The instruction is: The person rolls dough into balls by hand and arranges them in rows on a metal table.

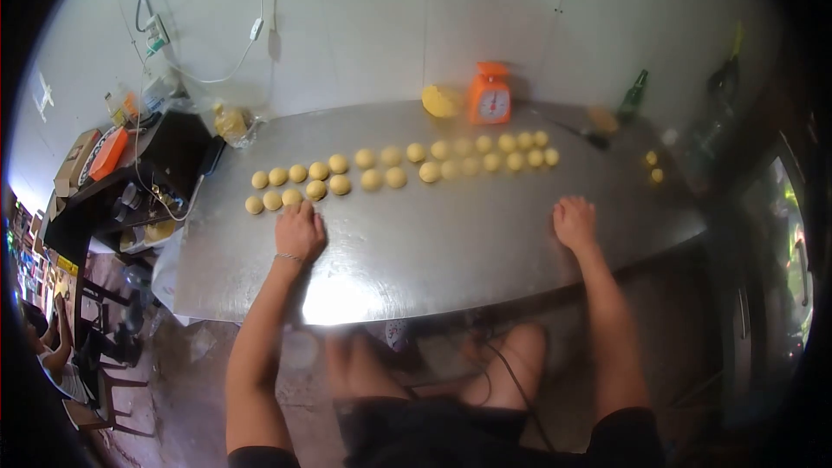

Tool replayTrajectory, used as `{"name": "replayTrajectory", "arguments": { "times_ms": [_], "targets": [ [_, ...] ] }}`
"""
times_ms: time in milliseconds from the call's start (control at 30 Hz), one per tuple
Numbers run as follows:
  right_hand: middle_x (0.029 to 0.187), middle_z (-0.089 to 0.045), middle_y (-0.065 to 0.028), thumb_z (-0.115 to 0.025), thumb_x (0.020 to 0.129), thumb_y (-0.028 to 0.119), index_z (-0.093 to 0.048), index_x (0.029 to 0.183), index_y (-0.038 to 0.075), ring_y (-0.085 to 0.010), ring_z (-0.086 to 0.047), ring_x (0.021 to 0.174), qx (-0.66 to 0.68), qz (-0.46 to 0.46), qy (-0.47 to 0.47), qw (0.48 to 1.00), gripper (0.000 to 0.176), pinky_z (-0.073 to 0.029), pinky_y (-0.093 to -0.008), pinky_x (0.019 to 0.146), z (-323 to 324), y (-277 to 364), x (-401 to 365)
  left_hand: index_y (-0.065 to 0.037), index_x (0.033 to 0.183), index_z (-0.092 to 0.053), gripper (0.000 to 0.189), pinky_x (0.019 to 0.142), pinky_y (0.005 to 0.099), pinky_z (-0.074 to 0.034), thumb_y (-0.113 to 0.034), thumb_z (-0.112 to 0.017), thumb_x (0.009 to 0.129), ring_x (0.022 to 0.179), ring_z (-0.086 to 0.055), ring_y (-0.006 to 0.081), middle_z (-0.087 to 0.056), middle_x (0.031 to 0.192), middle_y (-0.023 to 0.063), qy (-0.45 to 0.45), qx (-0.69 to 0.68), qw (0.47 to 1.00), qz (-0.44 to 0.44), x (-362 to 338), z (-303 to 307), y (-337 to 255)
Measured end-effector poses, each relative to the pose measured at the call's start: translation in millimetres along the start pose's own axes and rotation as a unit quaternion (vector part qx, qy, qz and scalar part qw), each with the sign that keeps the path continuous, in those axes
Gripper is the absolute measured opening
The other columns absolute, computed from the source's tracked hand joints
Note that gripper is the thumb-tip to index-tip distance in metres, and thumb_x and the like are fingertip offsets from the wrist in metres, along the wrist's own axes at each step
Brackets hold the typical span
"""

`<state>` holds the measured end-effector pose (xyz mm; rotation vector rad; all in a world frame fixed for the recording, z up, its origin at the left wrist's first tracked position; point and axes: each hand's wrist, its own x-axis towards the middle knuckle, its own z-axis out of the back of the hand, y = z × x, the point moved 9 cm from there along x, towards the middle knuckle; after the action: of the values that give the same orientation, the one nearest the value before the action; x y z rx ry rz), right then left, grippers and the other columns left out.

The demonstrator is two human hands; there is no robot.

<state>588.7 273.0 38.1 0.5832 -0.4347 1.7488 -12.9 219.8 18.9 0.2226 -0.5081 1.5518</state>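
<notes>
Two long rows of round yellow dough balls [340, 183] run across the metal table [416, 243]. My left hand [300, 230], with a bracelet at the wrist, is at the left end of the front row, its fingertips at one ball [292, 198]; the fingers are bent together, and whether they hold that ball is hard to tell. My right hand [575, 222] rests on the table at the right, in front of the rows, with its fingers curled and nothing visible in it. Both hands are well apart.
Behind the rows stand an orange scale [492, 97] and a yellow object [440, 102]. A green bottle [633, 95] and a dark-handled tool [596, 138] are at the back right. A dark shelf [160, 156] stands left. A person [59, 364] sits far left.
</notes>
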Motion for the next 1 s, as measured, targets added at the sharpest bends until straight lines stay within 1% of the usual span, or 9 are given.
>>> {"name": "replayTrajectory", "arguments": {
  "times_ms": [267, 367, 400, 467, 500, 633, 867, 933, 1000],
  "targets": [
    [0.102, -0.063, -0.0183, -0.062, 0.091, 0.015, -0.062, 0.095, 0.007, -0.0433, -0.058, 0.1, 0.06, -0.022, 0.085, 0.994, 0.009, -0.045, -0.0557, 0.087, 46, 7, -74, -0.001, 0.096, -0.056, 0.009, 0.089, 0.0514, -0.046, -0.003, -0.056, 0.088, 0.096, -0.055, 0.0415, -0.057, 0.096, 0.0228, 0.0, -0.119, 0.992, -0.041, -75, 48, 17],
    [0.096, -0.062, -0.0188, -0.065, 0.086, 0.012, -0.064, 0.091, 0.007, -0.0423, -0.058, 0.096, 0.092, 0.005, 0.084, 0.992, 0.008, -0.044, -0.0557, 0.086, 54, 51, -73, -0.003, 0.083, -0.058, 0.014, 0.084, 0.0556, -0.042, -0.013, -0.061, 0.073, 0.088, -0.051, 0.043, -0.056, 0.089, 0.0233, -0.002, -0.195, 0.974, -0.113, -81, 41, -21],
    [0.092, -0.062, -0.0187, -0.066, 0.085, 0.012, -0.064, 0.087, 0.006, -0.042, -0.058, 0.092, 0.077, -0.007, 0.106, 0.991, 0.007, -0.045, -0.0556, 0.084, 43, 56, -71, -0.002, 0.079, -0.061, 0.016, 0.083, 0.058, -0.042, -0.016, -0.063, 0.072, 0.089, -0.052, 0.0439, -0.057, 0.088, 0.0242, 0.041, -0.122, 0.985, -0.111, -85, 11, -24],
    [0.087, -0.066, -0.0218, -0.069, 0.083, 0.013, -0.065, 0.081, 0.003, -0.045, -0.061, 0.089, 0.132, 0.001, 0.076, 0.988, 0.011, -0.048, -0.057, 0.079, 26, 73, -54, 0.0, 0.078, -0.065, 0.018, 0.084, 0.0613, -0.045, -0.018, -0.063, 0.077, 0.091, -0.058, 0.0445, -0.061, 0.089, 0.0267, 0.092, -0.103, 0.987, -0.083, -70, -13, -40],
    [0.086, -0.065, -0.0203, -0.071, 0.085, 0.015, -0.065, 0.08, 0.003, -0.044, -0.061, 0.09, 0.136, 0.012, 0.104, 0.985, 0.014, -0.046, -0.0575, 0.077, 14, 76, -41, -0.001, 0.076, -0.066, 0.021, 0.085, 0.0602, -0.048, -0.021, -0.063, 0.081, 0.089, -0.061, 0.0435, -0.063, 0.086, 0.0245, 0.014, -0.147, 0.987, -0.062, -60, -11, -43],
    [0.091, -0.063, -0.0174, -0.065, 0.098, 0.02, -0.058, 0.089, 0.005, -0.0413, -0.061, 0.097, 0.091, 0.037, 0.053, 0.994, 0.019, -0.045, -0.0545, 0.084, -31, 47, -5, -0.007, 0.084, -0.072, 0.024, 0.092, 0.0523, -0.048, -0.026, -0.061, 0.093, 0.1, -0.066, 0.0356, -0.069, 0.094, 0.017, 0.012, -0.093, 0.994, -0.049, -22, 20, -48],
    [0.091, -0.063, -0.0197, -0.063, 0.1, 0.019, -0.059, 0.091, 0.002, -0.0448, -0.06, 0.097, -0.017, 0.016, 0.04, 0.999, 0.02, -0.047, -0.0537, 0.081, -46, -43, -14, -0.008, 0.092, -0.072, 0.023, 0.091, 0.0519, -0.05, -0.027, -0.061, 0.096, 0.104, -0.066, 0.0357, -0.069, 0.096, 0.016, -0.004, -0.033, 0.999, 0.031, -24, 3, 11],
    [0.127, -0.072, -0.0201, -0.046, 0.111, 0.035, -0.071, 0.127, 0.003, -0.0426, -0.065, 0.122, -0.108, -0.068, 0.215, 0.968, 0.043, -0.05, -0.0559, 0.104, 20, -13, -42, -0.004, 0.099, -0.068, 0.02, 0.088, 0.0519, -0.051, -0.023, -0.062, 0.095, 0.1, -0.064, 0.0383, -0.066, 0.098, 0.0181, -0.015, -0.075, 0.997, 0.031, -49, 15, 29],
    [0.119, -0.072, -0.0194, -0.048, 0.11, 0.035, -0.073, 0.12, 0.004, -0.0426, -0.065, 0.115, -0.03, -0.049, 0.178, 0.982, 0.04, -0.05, -0.0554, 0.101, 16, -31, -73, -0.002, 0.1, -0.065, 0.02, 0.088, 0.0517, -0.051, -0.02, -0.062, 0.093, 0.098, -0.062, 0.0397, -0.064, 0.098, 0.0192, -0.022, -0.089, 0.996, -0.001, -78, 34, 33]
  ]
}}
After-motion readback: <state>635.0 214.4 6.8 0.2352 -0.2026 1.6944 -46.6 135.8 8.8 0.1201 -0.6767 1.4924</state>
